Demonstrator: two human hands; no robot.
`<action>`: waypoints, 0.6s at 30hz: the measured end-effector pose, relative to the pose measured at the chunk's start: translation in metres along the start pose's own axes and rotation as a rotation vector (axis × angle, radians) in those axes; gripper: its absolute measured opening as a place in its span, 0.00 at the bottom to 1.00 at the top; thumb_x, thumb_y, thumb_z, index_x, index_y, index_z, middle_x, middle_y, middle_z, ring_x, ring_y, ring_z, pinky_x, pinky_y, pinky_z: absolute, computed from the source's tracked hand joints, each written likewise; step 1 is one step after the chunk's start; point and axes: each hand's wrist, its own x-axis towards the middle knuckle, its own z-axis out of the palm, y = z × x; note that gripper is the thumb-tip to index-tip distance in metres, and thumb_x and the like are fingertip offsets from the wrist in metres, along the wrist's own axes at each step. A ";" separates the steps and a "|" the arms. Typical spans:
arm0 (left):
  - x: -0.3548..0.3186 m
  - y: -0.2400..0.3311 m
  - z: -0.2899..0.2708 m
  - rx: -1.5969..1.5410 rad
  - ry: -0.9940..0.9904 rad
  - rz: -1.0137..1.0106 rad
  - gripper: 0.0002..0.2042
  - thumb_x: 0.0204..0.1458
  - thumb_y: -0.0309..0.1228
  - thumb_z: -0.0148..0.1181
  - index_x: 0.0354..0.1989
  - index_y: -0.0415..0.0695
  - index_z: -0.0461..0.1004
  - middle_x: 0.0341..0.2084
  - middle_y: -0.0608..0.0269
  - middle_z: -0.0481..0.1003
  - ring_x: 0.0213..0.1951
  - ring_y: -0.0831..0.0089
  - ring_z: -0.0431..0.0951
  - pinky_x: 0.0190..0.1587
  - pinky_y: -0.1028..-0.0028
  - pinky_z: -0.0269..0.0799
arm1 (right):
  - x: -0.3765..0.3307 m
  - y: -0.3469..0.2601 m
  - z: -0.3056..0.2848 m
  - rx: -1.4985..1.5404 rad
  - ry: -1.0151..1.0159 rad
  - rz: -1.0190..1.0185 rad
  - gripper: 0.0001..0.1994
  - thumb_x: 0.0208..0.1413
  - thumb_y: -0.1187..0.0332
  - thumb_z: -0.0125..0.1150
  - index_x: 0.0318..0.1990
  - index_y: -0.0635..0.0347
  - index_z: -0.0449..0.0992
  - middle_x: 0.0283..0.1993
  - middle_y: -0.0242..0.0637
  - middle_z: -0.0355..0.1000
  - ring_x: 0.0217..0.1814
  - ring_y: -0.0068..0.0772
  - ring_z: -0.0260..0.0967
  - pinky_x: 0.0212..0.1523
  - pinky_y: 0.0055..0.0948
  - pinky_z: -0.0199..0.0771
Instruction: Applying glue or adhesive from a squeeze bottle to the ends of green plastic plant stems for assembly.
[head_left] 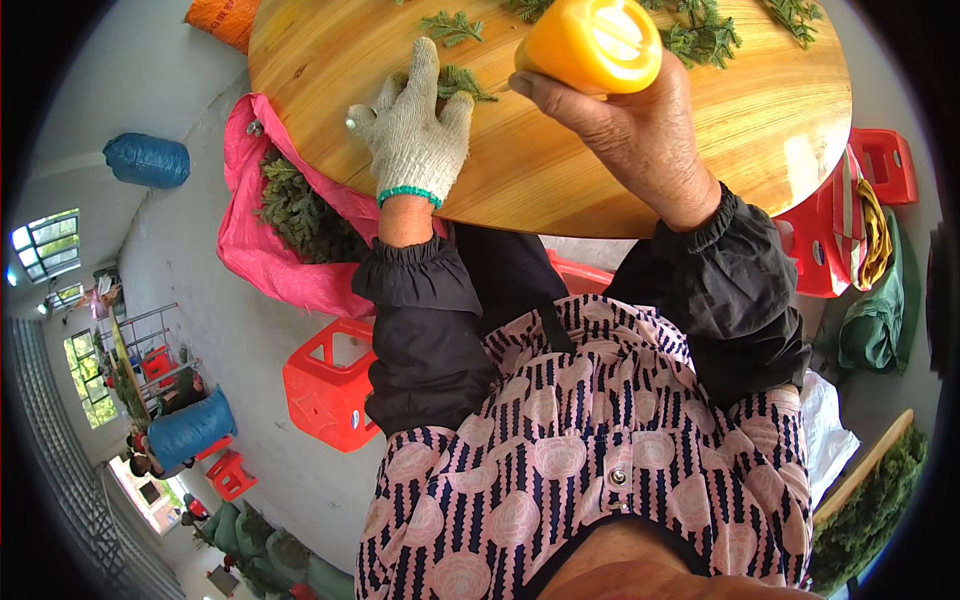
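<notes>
My left hand (420, 140), in a knitted white glove with a green cuff, lies palm down on the round wooden table (560, 190) with its fingers apart. A small green evergreen sprig (462, 84) is by its fingers and partly covered by them; I cannot tell whether it is touched. My bare right hand (640, 130) grips a yellow cylindrical container (575, 50) above the table. The container is tilted, and its pale, shiny round end shows. Another evergreen sprig (452, 28) lies farther off, left of the container.
More evergreen sprigs (700, 38) lie at the far side. Left of the table, a pink sack (245, 180) holds evergreen branches (300, 210). A red stool (335, 385) stands at my left, another red stool (885, 165) at the right. A blue bundle (147, 160) sits on the floor.
</notes>
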 end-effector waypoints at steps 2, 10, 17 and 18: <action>0.000 -0.001 0.001 -0.031 0.029 0.022 0.36 0.59 0.42 0.60 0.76 0.51 0.57 0.58 0.51 0.74 0.60 0.51 0.73 0.65 0.41 0.53 | 0.003 -0.004 -0.010 -0.055 0.000 0.006 0.17 0.55 0.74 0.74 0.50 0.65 0.75 0.43 0.34 0.78 0.45 0.24 0.74 0.47 0.28 0.76; 0.033 -0.005 0.003 0.170 0.262 0.242 0.41 0.53 0.39 0.62 0.77 0.58 0.54 0.64 0.52 0.71 0.65 0.47 0.69 0.69 0.34 0.50 | 0.009 0.068 -0.086 0.441 0.316 0.138 0.13 0.60 0.66 0.72 0.46 0.64 0.79 0.44 0.34 0.80 0.45 0.27 0.77 0.47 0.28 0.78; 0.063 -0.024 -0.002 -0.017 0.026 0.342 0.29 0.52 0.33 0.61 0.66 0.60 0.70 0.50 0.54 0.79 0.53 0.47 0.77 0.57 0.54 0.74 | 0.010 0.068 -0.091 0.524 0.441 0.065 0.10 0.62 0.69 0.68 0.47 0.63 0.78 0.46 0.36 0.78 0.49 0.32 0.78 0.49 0.34 0.80; 0.062 -0.018 -0.001 -0.044 0.010 0.358 0.24 0.52 0.32 0.61 0.61 0.59 0.75 0.47 0.55 0.80 0.50 0.48 0.79 0.54 0.54 0.76 | 0.008 0.069 -0.100 0.528 0.436 0.069 0.10 0.62 0.69 0.68 0.47 0.63 0.78 0.46 0.36 0.78 0.49 0.32 0.78 0.49 0.34 0.80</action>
